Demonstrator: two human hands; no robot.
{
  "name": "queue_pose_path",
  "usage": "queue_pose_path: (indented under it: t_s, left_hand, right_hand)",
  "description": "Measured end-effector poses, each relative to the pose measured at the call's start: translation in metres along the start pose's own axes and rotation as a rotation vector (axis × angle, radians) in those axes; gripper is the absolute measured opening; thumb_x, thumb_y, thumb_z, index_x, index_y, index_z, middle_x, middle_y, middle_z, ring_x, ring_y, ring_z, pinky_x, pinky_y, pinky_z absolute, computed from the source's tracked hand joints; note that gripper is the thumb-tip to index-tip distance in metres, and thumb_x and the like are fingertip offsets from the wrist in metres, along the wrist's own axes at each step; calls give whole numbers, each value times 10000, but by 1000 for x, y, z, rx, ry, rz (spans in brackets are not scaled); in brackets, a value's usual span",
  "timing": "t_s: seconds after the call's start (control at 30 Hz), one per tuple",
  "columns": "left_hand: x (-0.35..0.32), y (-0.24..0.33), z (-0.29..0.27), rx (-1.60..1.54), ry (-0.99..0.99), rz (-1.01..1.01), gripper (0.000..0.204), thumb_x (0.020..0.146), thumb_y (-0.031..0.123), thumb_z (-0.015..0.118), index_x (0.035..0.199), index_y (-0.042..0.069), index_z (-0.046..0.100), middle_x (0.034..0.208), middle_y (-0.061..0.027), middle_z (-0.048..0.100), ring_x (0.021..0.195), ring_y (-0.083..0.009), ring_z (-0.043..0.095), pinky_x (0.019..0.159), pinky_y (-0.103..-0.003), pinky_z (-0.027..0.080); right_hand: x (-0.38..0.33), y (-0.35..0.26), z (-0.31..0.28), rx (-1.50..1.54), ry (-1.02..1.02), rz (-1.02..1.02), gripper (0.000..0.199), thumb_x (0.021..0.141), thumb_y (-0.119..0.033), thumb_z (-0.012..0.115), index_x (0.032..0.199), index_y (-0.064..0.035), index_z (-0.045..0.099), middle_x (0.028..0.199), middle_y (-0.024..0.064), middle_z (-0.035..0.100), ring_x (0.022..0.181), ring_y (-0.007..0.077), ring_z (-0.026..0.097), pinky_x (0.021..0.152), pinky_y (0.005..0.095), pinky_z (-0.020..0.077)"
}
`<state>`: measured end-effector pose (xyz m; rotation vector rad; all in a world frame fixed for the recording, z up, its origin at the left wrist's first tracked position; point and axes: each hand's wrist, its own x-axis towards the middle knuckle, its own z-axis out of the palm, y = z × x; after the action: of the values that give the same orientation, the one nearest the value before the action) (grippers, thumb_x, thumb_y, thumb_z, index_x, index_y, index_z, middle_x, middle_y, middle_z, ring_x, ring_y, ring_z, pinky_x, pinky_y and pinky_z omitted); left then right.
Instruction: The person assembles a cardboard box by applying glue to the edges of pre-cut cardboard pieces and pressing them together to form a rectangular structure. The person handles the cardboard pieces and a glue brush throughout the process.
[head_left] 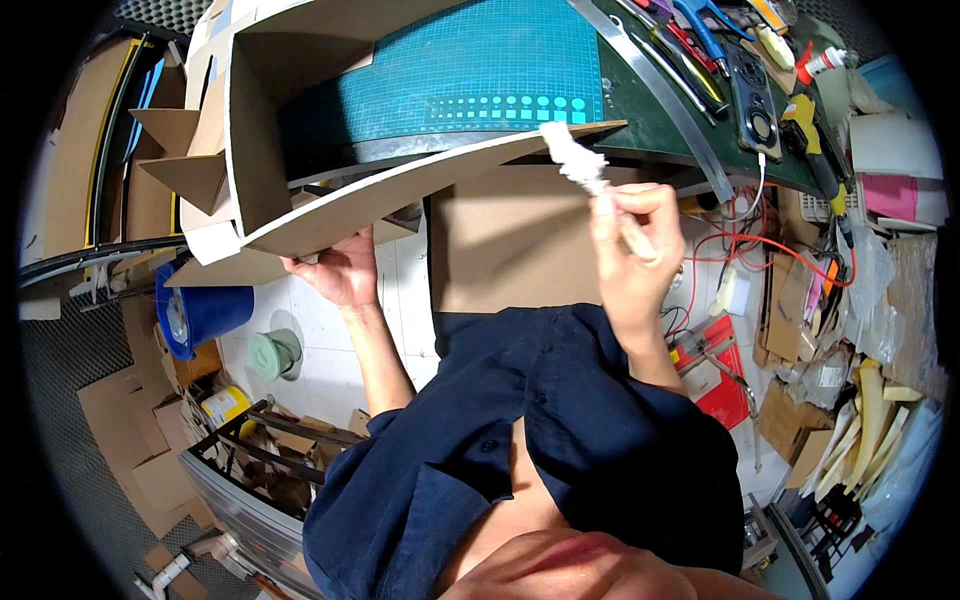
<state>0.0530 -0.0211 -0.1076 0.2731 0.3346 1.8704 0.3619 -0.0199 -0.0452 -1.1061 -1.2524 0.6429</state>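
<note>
Two hands busy | my left hand point(345, 268) grips the cardboard structure point(300, 130) underneath, fingers partly hidden | right hand point(630, 250) pinches a white-clotted brush point(580, 160)

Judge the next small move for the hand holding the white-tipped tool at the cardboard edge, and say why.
Probably draw the white-tipped brush-like tool along the edge of the brown cardboard box model. The right hand pinches it with its tip at the panel's far corner, while the left hand props the panel from below, holding it steady.

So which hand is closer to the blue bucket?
Left. The left hand holds the cardboard box just right of the bucket; the right hand is far across.
</note>
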Motion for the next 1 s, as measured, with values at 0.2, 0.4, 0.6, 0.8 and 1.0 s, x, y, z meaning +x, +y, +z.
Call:
queue_pose_path:
  t_s: [0.2, 0.4, 0.6, 0.8, 1.0]
  left_hand:
    - [0, -1, 2, -12, -13, -4, 468, 856, 446, 591, 1212, 143, 570, 1257, -61, 564, 1215, -238, 479, 1068, -518, 325]
    - [-1, -1, 5, 26, -30, -4, 443, 866, 432, 582, 1202, 143, 579, 1261, -54, 560, 1220, -235, 472, 1081, -519, 306]
    - [0, 2, 0, 17, -51, -15, 471, 863, 439, 577, 1223, 136, 565, 1262, -39, 565, 1247, -242, 472, 1078, -554, 320]
    - [1, 1, 0, 25, -9, -9, 461, 860, 425, 572, 1218, 135, 567, 1259, -52, 567, 1242, -247, 476, 1068, -554, 334]
    - [2, -4, -1, -2, -55, 47, 629, 746, 472, 750, 1224, 112, 558, 1283, -64, 551, 1253, -247, 461, 1102, -474, 324]
  right_hand:
    - [4, 5, -7, -118, 48, 0, 142, 830, 0, 675, 858, 21, 538, 823, 110, 640, 728, 134, 619, 646, 245, 505]
    - [4, -5, -1, -12, -60, -24, 132, 826, 18, 675, 865, 4, 549, 815, 102, 640, 735, 110, 617, 610, 235, 499]
    - [14, 20, -24, -26, 119, 107, 121, 843, 2, 665, 880, 17, 551, 822, 103, 633, 732, 118, 609, 637, 265, 509]
    - [9, 9, -16, -47, -7, -22, 123, 842, -16, 673, 860, -3, 552, 811, 88, 636, 697, 118, 615, 593, 251, 491]
    - [15, 22, -33, 83, 77, 107, 96, 882, -7, 634, 885, 7, 540, 824, 50, 595, 711, 59, 539, 628, 215, 461]
